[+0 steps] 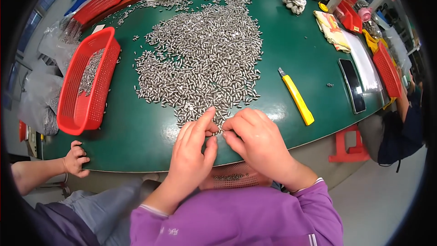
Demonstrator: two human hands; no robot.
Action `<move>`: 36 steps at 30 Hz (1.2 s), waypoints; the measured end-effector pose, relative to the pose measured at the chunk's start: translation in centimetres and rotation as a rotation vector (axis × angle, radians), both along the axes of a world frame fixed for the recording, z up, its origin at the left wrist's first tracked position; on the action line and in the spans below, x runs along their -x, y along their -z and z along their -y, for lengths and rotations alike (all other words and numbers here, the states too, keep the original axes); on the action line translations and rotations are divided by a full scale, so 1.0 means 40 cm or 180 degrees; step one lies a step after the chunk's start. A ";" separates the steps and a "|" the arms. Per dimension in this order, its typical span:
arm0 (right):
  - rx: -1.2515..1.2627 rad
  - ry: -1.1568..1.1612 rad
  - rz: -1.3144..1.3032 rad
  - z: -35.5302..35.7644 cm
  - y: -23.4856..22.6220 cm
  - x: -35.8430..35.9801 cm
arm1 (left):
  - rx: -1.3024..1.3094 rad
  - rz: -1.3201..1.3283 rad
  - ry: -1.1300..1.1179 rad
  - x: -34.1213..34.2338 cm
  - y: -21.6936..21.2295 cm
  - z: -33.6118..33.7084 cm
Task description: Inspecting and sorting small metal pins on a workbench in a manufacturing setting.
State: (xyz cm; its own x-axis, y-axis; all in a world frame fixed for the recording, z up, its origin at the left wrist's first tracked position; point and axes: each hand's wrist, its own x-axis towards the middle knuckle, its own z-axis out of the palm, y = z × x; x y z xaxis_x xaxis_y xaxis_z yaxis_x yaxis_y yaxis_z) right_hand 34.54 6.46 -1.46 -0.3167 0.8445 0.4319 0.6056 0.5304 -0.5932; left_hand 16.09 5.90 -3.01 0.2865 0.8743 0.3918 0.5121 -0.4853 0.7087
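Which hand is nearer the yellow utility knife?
Right. The right hand is at the pile's near edge, just left of the yellow utility knife; the left hand lies farther left, beyond the right.

small silver metal pins (200, 59) | loose heap | spread on green table

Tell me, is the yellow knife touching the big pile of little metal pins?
Apart. The head view shows the yellow knife lying by itself on the green table, with a strip of bare green between it and the pile of metal pins.
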 end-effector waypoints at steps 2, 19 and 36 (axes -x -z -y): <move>-0.0033 0.0057 0.0011 -0.002 0.003 -0.002 | 0.0020 0.0014 0.0020 0.001 0.001 0.000; 0.0252 0.0110 -0.0045 -0.014 -0.007 0.004 | 0.0218 0.0154 -0.0177 -0.002 -0.003 -0.003; 0.0355 -0.0027 -0.0057 -0.008 -0.014 -0.004 | 0.0073 0.0092 -0.0058 0.002 -0.009 0.001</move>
State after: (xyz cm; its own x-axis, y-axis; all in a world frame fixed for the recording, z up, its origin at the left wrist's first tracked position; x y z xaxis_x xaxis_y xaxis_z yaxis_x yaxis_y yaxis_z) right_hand 34.70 6.77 -0.88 -0.3171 0.8849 0.3411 0.5902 0.4657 -0.6594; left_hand 16.02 5.85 -2.65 0.2592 0.8882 0.3795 0.4998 -0.4595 0.7342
